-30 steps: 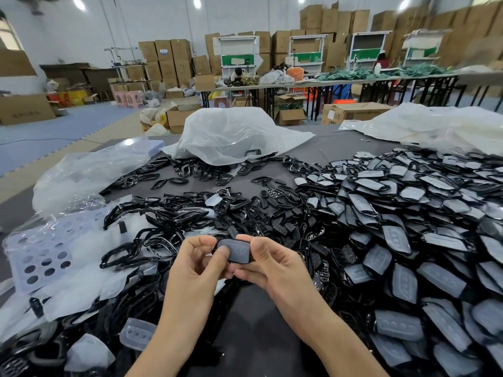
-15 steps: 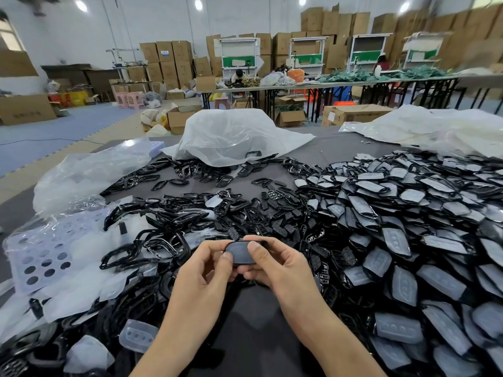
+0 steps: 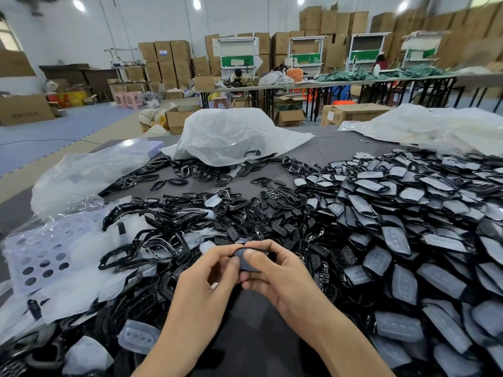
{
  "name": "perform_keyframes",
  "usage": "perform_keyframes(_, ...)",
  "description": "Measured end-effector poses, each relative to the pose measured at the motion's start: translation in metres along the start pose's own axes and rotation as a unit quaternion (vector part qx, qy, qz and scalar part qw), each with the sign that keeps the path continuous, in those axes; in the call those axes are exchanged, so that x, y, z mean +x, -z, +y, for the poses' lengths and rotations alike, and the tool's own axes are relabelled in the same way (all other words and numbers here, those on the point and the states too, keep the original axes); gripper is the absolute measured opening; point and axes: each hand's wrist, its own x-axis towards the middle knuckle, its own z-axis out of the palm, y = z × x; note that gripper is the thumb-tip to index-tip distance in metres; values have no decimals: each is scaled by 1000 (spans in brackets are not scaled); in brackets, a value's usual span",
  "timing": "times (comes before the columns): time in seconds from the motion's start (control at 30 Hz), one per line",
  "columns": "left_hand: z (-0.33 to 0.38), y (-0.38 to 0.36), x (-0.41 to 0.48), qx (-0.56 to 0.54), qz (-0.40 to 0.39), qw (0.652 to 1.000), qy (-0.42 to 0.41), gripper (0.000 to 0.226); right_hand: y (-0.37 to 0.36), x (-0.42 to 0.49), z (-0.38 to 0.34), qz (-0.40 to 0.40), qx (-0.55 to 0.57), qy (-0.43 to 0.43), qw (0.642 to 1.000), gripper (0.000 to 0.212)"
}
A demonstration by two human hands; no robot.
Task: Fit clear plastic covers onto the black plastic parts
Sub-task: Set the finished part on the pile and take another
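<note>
Grey worktop [image 3: 321, 155] in a carton-stacked hall. Left hand [image 3: 201, 284] and right hand [image 3: 283, 276] both pinch one black part [image 3: 243, 257] between curled fingers [image 3: 217, 254] — covered parts [image 3: 408, 240] piled right of them, a loose clear cover [image 3: 138, 336] lower left.

No writing can be read anywhere in this workshop scene. A flat cardboard box [image 3: 24, 110] lying on the floor [image 3: 40, 140] at far left carries a short row of dark printed characters, too blurred to make out. A small blue label [image 3: 163, 52] sits on one of the stacked cartons [image 3: 166, 69] by the back wall [image 3: 81, 36], its print too small to tell. A white sticker [image 3: 330, 115] on the brown box [image 3: 356, 112] beyond the desk [image 3: 326, 151] is equally illegible.
</note>
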Motion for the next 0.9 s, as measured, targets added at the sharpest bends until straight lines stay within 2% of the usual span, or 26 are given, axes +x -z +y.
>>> perform_keyframes(0.13,-5,0,-2,40,12,999,-10,30,3,1,0,4,-32,10,999,9)
perform_keyframes(0.23,-3,-2,-3,59,13,998,-20,36,5,1,-2,1,-49,16,999,20)
perform_keyframes(0.37,3,-1,-7,155,7,981,-117,24,5,2,-2,27,-31,24,999,12)
perform_keyframes(0.43,1,-2,-8,200,-15,967,-159,15,5,3,-2,44,-3,32,999,15)
perform_keyframes(0.53,0,-5,-9,266,-43,943,-196,24,4,2,-2,74,13,40,996,24)
perform_keyframes(0.63,0,-10,-11,284,-86,934,-199,31,5,2,-5,102,28,45,993,33)
perform_keyframes(0.8,0,-17,-18,303,-164,915,-210,43,6,3,-6,143,59,41,987,29)
perform_keyframes(0.9,2,-16,-18,287,-160,916,-230,46,6,3,-9,148,60,51,986,28)
